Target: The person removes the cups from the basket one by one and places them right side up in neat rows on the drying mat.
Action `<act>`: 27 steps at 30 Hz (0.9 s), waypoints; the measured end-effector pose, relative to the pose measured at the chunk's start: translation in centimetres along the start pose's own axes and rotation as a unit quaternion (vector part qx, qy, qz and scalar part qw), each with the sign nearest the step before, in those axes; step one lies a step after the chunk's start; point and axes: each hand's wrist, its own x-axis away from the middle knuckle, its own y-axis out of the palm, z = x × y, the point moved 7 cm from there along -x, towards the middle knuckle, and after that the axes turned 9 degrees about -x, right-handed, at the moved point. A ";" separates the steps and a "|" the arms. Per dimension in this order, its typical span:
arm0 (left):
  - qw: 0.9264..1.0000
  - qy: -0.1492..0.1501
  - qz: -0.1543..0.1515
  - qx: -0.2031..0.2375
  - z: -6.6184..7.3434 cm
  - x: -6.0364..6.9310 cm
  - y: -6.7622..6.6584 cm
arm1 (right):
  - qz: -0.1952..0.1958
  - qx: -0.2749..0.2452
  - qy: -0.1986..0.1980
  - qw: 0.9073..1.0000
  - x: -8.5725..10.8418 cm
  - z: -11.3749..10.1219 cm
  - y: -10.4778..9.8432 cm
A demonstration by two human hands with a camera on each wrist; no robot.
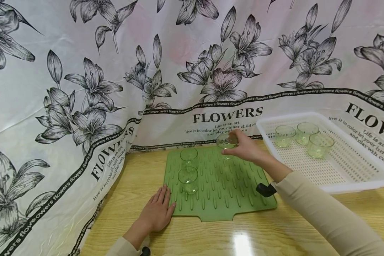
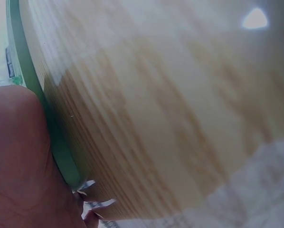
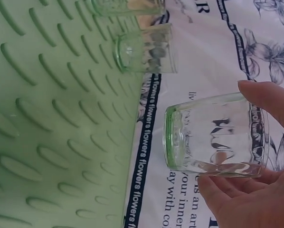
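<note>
My right hand (image 1: 243, 146) pinches a clear, green-tinted drinking glass (image 1: 224, 141) by its sides, over the far part of a green ridged drying mat (image 1: 214, 199). In the right wrist view the held glass (image 3: 215, 135) shows thumb on one side and fingers on the other, its base apart from the mat. Two similar glasses stand on the mat's left side, a far glass (image 1: 188, 156) and a nearer glass (image 1: 188, 177). My left hand (image 1: 156, 211) lies flat with straight fingers at the mat's left edge, touching it. The left wrist view shows mostly tabletop beside that hand (image 2: 18, 152).
A white perforated plastic basket (image 1: 332, 177) stands at the right, with three glasses (image 1: 320, 145) inside. The wooden table (image 1: 185, 236) carries everything. A flower-printed cloth (image 1: 166, 85) hangs behind and along the left side.
</note>
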 end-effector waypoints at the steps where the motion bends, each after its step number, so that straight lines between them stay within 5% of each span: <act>1: 1.000 0.000 -0.001 0.000 0.0 0.0 0.1 | -0.001 0.002 0.002 1.000 -0.1 0.1 0.1; 27: 1.000 -0.003 0.004 -0.008 0.0 0.1 0.0 | 0.000 0.011 0.004 1.000 -2.2 3.4 4.1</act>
